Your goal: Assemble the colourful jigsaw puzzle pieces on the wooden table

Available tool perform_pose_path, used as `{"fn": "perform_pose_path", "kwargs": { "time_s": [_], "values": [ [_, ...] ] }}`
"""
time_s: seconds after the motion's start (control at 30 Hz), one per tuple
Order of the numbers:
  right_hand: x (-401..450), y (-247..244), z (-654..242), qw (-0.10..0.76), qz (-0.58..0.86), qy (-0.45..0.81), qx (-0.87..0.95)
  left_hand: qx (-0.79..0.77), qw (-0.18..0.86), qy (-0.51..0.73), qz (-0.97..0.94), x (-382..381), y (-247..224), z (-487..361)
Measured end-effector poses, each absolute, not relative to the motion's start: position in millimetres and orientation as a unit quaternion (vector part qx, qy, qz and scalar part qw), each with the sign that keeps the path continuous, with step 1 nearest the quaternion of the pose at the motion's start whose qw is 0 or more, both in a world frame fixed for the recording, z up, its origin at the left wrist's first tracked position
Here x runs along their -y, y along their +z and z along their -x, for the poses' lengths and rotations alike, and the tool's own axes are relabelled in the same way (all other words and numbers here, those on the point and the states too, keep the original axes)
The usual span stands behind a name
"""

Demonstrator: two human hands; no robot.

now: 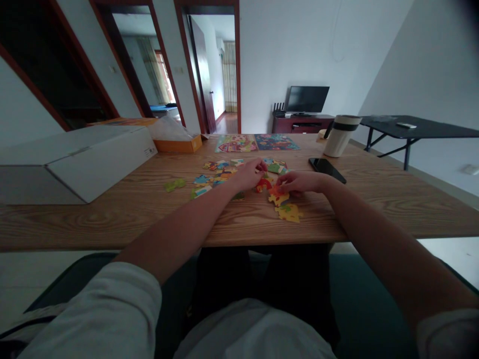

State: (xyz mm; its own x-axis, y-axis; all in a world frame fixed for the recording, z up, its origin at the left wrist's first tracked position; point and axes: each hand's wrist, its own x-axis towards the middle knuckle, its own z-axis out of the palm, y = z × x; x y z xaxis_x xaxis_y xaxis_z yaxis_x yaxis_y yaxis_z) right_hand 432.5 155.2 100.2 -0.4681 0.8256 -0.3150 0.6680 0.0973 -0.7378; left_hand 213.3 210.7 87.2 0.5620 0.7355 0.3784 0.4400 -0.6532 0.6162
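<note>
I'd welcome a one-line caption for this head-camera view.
The left hand and right hand handle jigsaw pieces on a wooden table.

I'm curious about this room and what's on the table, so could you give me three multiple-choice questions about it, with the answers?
1. Where is the phone?
A) On the floor
B) On the table, beyond the right hand
C) On a shelf

2. What colour is the band on the cup?
A) Red
B) Green
C) Black

3. How do the puzzle pieces lie?
A) Joined into a finished picture
B) Loose and scattered
C) Stacked in a tower

Answers:
1. B, it lies flat there.
2. C, a dark band circles it near the top.
3. B, they are spread around the hands.
</note>
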Motion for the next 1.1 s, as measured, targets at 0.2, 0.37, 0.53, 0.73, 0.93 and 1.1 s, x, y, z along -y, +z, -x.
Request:
{"fn": "perform_pose_path", "kwargs": {
  "time_s": [0.2,0.37,0.53,0.73,0.93,1.1],
  "values": [
    [-144,104,-420,0.018,0.494,0.424,0.759,-0.329,0.261,0.337,-0.843,-209,85,-221],
    [-150,100,-414,0.076,0.515,0.32,0.792,-0.353,0.269,0.348,-0.826,-214,80,-222],
    [-158,92,-417,0.12,0.571,0.233,0.778,-0.345,0.256,0.295,-0.854,-209,82,-219],
    [-157,94,-420,0.078,0.58,0.215,0.781,-0.326,0.085,0.092,-0.937,-201,97,-198],
    [-158,101,-437,0.043,0.569,0.238,0.786,-0.297,0.054,0.038,-0.953,-183,104,-192],
    [-163,106,-463,0.022,0.598,0.223,0.77,-0.283,0.026,0.013,-0.959,-170,108,-197]
  ]
}}
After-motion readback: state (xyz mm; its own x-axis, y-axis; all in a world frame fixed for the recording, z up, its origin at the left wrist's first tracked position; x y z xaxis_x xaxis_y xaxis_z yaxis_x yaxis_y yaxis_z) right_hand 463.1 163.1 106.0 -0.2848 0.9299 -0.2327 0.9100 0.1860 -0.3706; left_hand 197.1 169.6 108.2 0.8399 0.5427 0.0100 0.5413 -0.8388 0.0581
